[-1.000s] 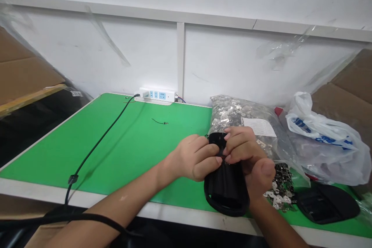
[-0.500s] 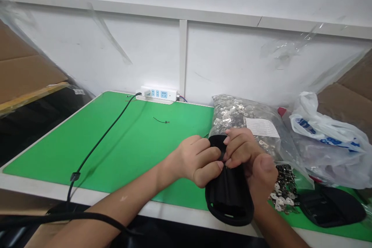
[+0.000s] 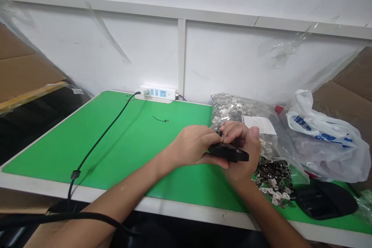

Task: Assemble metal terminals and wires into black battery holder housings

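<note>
- a black shell (image 3: 231, 154) is held by both hands above the green table (image 3: 116, 151), near its front edge. it is seen almost edge-on, and its inner side cannot be told.
- by the left hand (image 3: 194, 147), the left end of the shell is pinched: the fingers are bent over the top, and the thumb is laid along the underside.
- the right hand (image 3: 250, 153) is half closed behind the shell. its fingers are curled to the far side, close to the left fingertips, and its thumb is pointed up, off the shell. whether some small part is held between the fingertips cannot be told.
- beside the right wrist, a pile of metal parts (image 3: 274, 184) is spread on the table.
- to the right of the pile, a second black shell (image 3: 325, 201) is laid flat.
- behind the hands, a clear bag (image 3: 229, 110) is seen, filled with metal pieces and marked with a white label (image 3: 258, 124).
- next to it, a white bag (image 3: 328, 139) with blue print is placed.
- at the wall, a power strip (image 3: 162, 93) is set, and a black cable (image 3: 106, 126) is plugged into it.
- in front of the strip, a short wire (image 3: 159, 119) is left lying.
</note>
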### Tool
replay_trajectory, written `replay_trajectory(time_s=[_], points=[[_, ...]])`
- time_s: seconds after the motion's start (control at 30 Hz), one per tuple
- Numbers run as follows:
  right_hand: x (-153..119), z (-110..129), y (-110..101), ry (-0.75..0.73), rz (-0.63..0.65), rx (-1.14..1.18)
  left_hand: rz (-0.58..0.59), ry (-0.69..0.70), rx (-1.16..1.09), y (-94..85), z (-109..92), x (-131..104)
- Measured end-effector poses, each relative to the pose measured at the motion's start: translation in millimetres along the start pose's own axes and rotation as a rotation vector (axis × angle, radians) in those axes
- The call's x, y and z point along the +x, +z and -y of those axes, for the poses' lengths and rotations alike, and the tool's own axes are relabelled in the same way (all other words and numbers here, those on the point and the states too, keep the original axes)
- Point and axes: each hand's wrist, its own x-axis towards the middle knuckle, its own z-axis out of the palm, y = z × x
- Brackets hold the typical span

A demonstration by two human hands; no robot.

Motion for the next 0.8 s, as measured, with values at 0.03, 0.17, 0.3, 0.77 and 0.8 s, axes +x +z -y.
replay_trajectory(time_s=[0.03, 0.17, 0.3, 0.77, 0.8], points=[[0.0, 0.6, 0.2, -0.014, 0.007, 0.007, -0.029, 0.036, 0.017, -0.6, -0.1, 0.1], [0.6, 0.6, 0.0, -0.010, 0.027, -0.003, -0.027, 0.055, 0.051, -0.6, -0.5, -1.6], [1.6, -2.4, -2.0, 0.058, 0.029, -0.019, -0.008, -0.014, -0.008, 2.7, 0.5, -3.5], [0.7, -1.4, -1.2, 0.063, -0.004, -0.007, -0.037, 0.016, -0.047, 0.5, -1.0, 2.1], [0.6, -1.1, -0.9, 0.062, -0.010, -0.009, -0.024, 0.005, -0.049, 0.3, -1.2, 1.8]])
